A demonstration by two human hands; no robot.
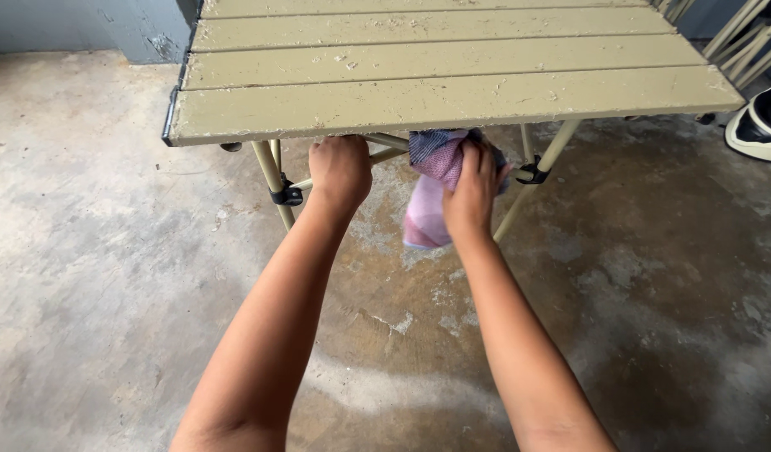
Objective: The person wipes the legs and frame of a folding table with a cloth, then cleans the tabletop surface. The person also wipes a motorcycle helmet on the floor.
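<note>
A khaki folding table [436, 99] with a slatted, dirt-speckled top stands in front of me. Under its near edge my left hand [339, 169] is closed around a tan cross bar [384, 156] of the frame. My right hand [471, 188] grips a pink and purple cloth [430, 188] and presses it against the frame beneath the tabletop. Part of the cloth hangs down below my hand.
Tan metal legs [270, 172] with black joint clips [287, 197] brace the table. The floor [109, 276] is stained, patchy concrete. A white and black rounded object [762, 125] lies at the right edge, beside tan slats of another piece of furniture [750, 38].
</note>
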